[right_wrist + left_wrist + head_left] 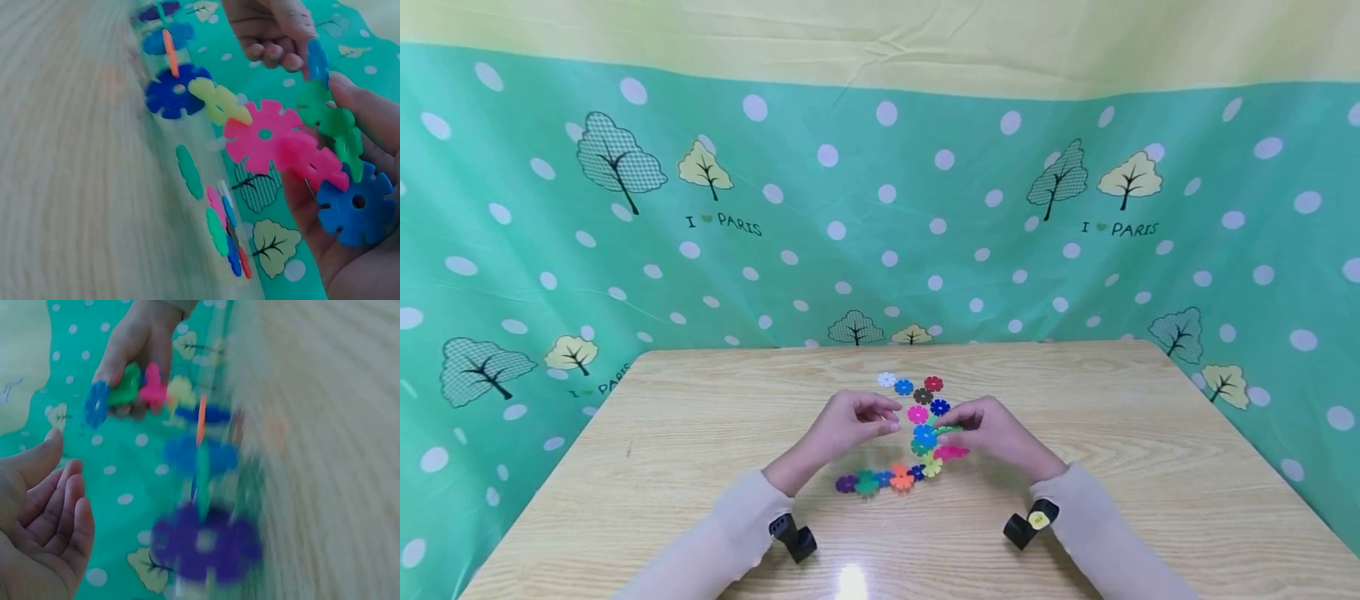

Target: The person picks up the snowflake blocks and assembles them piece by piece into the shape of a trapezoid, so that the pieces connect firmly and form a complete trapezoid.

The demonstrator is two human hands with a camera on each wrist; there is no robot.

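Note:
My right hand (988,427) grips one end of a chain of interlocking plastic flower discs (262,134), its thumb by a green disc (315,106). At this end, pink discs, green discs and a blue disc (97,404) cluster around the fingers. The chain runs leftward through a yellow disc (932,465), a dark blue one and an orange disc (901,477) to a purple disc (847,483). My left hand (859,423) hovers left of the held end, fingers loosely bent with nothing between them. In the left wrist view a gap separates it from the blue disc.
Several loose flower discs lie behind the hands on the wooden table (715,417), among them a white disc (886,379), a red disc (933,383) and a brown disc (922,396). A green dotted curtain (850,275) hangs behind the table. Both wrists carry black cameras.

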